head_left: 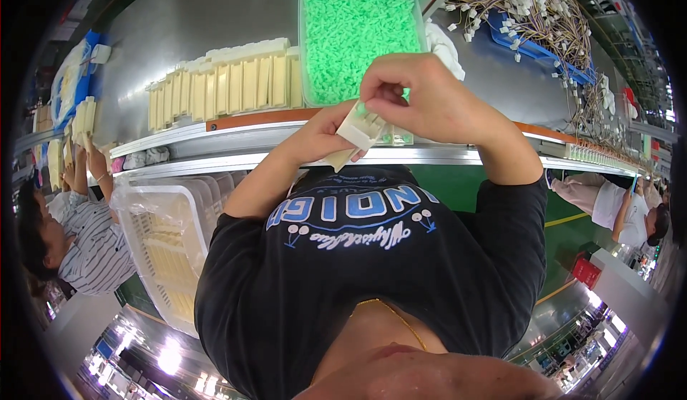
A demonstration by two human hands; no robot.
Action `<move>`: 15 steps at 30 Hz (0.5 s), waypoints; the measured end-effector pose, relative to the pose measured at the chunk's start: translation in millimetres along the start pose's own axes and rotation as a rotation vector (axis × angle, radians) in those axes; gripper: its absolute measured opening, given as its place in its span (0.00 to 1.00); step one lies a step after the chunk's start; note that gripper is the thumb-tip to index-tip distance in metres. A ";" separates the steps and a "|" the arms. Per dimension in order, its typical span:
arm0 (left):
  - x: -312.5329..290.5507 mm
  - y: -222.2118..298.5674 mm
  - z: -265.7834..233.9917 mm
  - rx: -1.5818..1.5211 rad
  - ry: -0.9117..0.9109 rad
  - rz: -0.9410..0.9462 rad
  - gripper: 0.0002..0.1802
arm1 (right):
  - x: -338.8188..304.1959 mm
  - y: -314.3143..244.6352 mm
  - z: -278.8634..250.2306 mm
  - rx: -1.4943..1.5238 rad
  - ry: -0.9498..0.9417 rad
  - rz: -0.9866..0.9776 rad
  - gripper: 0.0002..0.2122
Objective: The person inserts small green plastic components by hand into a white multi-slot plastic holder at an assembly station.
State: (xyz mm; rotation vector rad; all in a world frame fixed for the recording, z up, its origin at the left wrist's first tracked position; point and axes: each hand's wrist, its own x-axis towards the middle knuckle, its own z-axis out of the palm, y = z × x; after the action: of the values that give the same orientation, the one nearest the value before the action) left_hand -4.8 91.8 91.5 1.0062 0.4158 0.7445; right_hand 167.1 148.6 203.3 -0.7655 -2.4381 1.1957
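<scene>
My left hand [323, 137] is closed round a cream plastic housing [358, 129], holding it tilted just over the front edge of the bench. My right hand [428, 94] reaches across from the right, thumb and fingers pinched at the housing's upper end. A small green plastic piece [361, 109] shows at those fingertips, against the housing; whether it is seated there I cannot tell. Directly beyond my hands stands a clear plastic bin [301, 49] heaped with many such green pieces [361, 31].
Cream housings [225, 85] stand in a row left of the bin. White cloth [445, 51] lies to its right, with a blue tray [533, 46] of wire harnesses [544, 3] beyond. A white basket [161, 253] of cream parts is at my left. People work on both sides.
</scene>
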 end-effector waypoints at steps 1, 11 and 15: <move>0.8 1.3 1.7 -0.040 0.001 0.032 0.24 | -2.0 -2.0 -2.0 0.034 0.050 0.021 0.02; -2.0 -10.6 -4.1 0.108 -0.010 -0.001 0.19 | -1.0 -2.9 -1.6 -0.041 -0.116 0.096 0.02; -1.7 -10.2 -1.2 -0.045 -0.070 -0.051 0.19 | 2.2 0.1 -0.3 -0.062 -0.204 0.070 0.02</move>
State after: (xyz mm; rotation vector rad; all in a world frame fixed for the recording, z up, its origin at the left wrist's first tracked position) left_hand -3.0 88.0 82.0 0.9727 0.3615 0.6686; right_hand 165.6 150.2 203.5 -0.7870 -2.6438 1.2863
